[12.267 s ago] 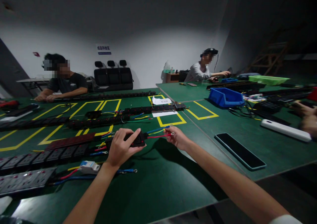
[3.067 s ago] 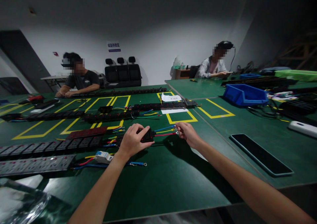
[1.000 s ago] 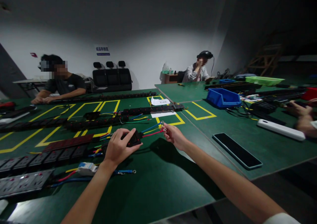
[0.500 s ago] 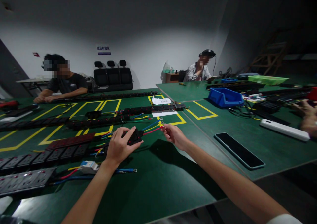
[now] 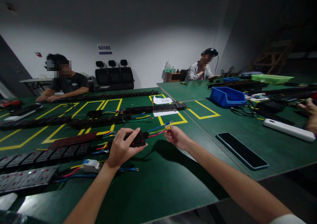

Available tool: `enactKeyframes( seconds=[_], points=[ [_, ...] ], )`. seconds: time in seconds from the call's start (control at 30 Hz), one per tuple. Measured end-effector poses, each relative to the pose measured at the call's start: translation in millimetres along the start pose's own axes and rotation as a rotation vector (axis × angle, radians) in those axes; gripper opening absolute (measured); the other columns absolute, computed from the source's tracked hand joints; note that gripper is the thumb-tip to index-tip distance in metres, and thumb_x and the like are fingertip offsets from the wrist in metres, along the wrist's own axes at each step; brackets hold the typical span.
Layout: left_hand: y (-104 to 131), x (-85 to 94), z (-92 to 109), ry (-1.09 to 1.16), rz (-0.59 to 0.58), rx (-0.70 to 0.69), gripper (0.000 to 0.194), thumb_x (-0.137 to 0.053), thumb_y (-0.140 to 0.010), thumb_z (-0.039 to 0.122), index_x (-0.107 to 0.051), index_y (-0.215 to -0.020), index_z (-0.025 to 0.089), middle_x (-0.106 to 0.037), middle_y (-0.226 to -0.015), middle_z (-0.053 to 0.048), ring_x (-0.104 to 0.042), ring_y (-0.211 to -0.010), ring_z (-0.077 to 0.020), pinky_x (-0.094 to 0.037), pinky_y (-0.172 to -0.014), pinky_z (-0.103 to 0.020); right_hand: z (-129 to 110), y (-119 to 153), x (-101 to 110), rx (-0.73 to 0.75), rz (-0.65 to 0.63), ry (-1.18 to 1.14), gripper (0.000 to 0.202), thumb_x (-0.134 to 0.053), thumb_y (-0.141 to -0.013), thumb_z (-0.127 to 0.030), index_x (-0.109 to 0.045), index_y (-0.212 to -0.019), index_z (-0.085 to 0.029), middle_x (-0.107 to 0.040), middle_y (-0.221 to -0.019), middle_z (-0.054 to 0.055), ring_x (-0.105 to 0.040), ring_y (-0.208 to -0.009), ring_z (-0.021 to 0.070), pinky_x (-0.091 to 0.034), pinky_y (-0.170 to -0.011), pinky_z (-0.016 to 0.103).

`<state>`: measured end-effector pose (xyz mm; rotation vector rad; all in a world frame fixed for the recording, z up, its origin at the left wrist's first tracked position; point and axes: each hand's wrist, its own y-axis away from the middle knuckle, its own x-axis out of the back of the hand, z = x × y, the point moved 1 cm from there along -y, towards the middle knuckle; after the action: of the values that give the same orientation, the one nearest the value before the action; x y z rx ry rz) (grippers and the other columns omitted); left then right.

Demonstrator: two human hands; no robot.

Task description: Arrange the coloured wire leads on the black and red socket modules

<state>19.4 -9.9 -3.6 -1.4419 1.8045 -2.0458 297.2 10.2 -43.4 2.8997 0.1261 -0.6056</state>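
Two-handed, we clamp the black socket strip (image 5: 139,139) with our left hand (image 5: 124,147), seemingly to steady it, while our right hand (image 5: 177,137) pinches wires (image 5: 156,133) to the strip's right.

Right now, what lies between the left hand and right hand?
The head view shows the end of the black strip, then its blue, yellow and red wires.

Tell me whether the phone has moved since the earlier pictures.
No: the phone lies in the same place against the yellow tape; only the view shifts.
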Motion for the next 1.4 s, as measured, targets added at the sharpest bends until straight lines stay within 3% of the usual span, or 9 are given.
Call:
enactKeyframes(
  seconds=[0.13, 0.3, 0.47, 0.73, 0.9, 1.4],
  points=[
    [0.9, -5.1, -5.7, -0.029, -0.051, 0.026, 0.056, -0.074, -0.088, 0.046, -0.060, -0.134, 0.019, -0.061, -0.104, -0.012, -0.061, -0.095, -0.0266, -0.055, -0.085, -0.043, -1.9, -1.7, 0.6, 0.018, 0.078, 0.033, 0.019, -0.069, -0.067, -0.035, -0.058, -0.068, -0.019, -0.044, -0.056, -0.005, -0.030, -0.048, 0.0073, -0.015, -0.042, 0.022],
    [4.3, -11.7, -14.4, -0.021, -0.107, 0.097, 0.053, -0.074, -0.087, 0.047, -0.064, -0.129, 0.017, -0.059, -0.103, -0.012, -0.059, -0.094, -0.0272, -0.056, -0.084, -0.044, -0.4, -1.6, -0.9, 0.060, 0.072, 0.078, 0.020, -0.067, -0.071, -0.037, -0.064, -0.077, -0.019, -0.052, -0.064, -0.003, -0.035, -0.048, 0.0074, -0.020, -0.042, 0.022],
    [4.3, -12.4, -14.4, -0.035, -0.127, 0.123, 0.054, -0.077, -0.085, 0.046, -0.065, -0.127, 0.014, -0.059, -0.103, -0.012, -0.059, -0.094, -0.0278, -0.055, -0.085, -0.045, -0.5, 3.2, -4.5, 0.236, 0.148, 0.318, 0.029, -0.076, -0.070, -0.046, -0.063, -0.073, -0.020, -0.048, -0.059, -0.005, -0.035, -0.048, 0.0080, -0.022, -0.044, 0.023],
    [6.5, -14.2, -18.0, -0.059, -0.150, 0.233, 0.051, -0.076, -0.085, 0.046, -0.066, -0.126, 0.018, -0.058, -0.104, -0.010, -0.060, -0.095, -0.0271, -0.055, -0.085, -0.042, -0.5, 7.9, -4.8, 0.578, 0.047, 0.700, 0.029, -0.069, -0.083, -0.046, -0.064, -0.068, -0.021, -0.051, -0.060, -0.002, -0.042, -0.058, 0.0136, -0.031, -0.055, 0.027],
    [7.9, -14.7, -20.7, -0.073, -0.145, 0.246, 0.051, -0.077, -0.084, 0.048, -0.066, -0.125, 0.019, -0.058, -0.102, -0.009, -0.059, -0.094, -0.0267, -0.054, -0.085, -0.041, 1.2, 13.1, -5.6, 0.581, -0.019, 0.819, 0.029, -0.069, -0.085, -0.042, -0.063, -0.066, -0.022, -0.052, -0.060, -0.001, -0.043, -0.057, 0.0143, -0.029, -0.055, 0.027],
    [7.1, -14.2, -19.9, -0.102, -0.168, 0.256, 0.051, -0.078, -0.083, 0.048, -0.066, -0.124, 0.020, -0.057, -0.100, -0.008, -0.060, -0.092, -0.0256, -0.053, -0.083, -0.039, 0.7, 15.6, -5.3, 0.679, -0.052, 1.058, 0.027, -0.059, -0.094, -0.035, -0.063, -0.071, -0.021, -0.055, -0.059, -0.002, -0.047, -0.054, 0.0128, -0.030, -0.055, 0.027]
  ],
)
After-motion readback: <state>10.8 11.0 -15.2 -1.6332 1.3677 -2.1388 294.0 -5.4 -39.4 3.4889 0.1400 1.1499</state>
